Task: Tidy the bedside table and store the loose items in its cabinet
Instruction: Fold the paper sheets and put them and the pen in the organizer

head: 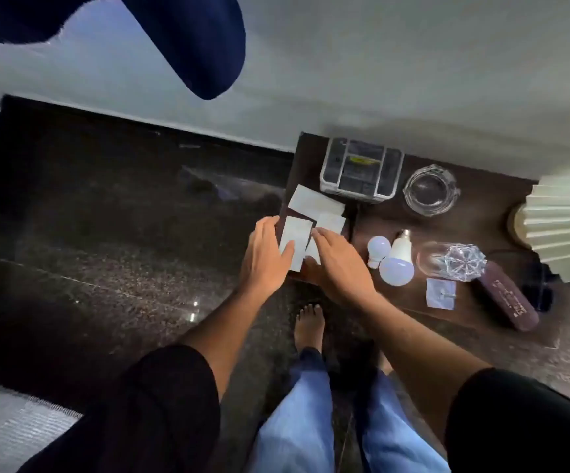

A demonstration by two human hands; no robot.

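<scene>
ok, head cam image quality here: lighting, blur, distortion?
Head view: dim and bluish; strong wide-angle bending at the wall and floor edges; top-left dark blue shape is blurred; floor shows small glare spots; hands and papers reasonably sharp.

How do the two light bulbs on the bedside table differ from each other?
The small bulb is clearly smaller than the large bulb. The large bulb shows a long white neck and a metal screw base pointing toward the wall; the small bulb has its base pointing toward the person, and is mostly a round globe. The small bulb lies to the left, nearer the right hand. Both are white, lie on their sides and seem to touch.
</scene>
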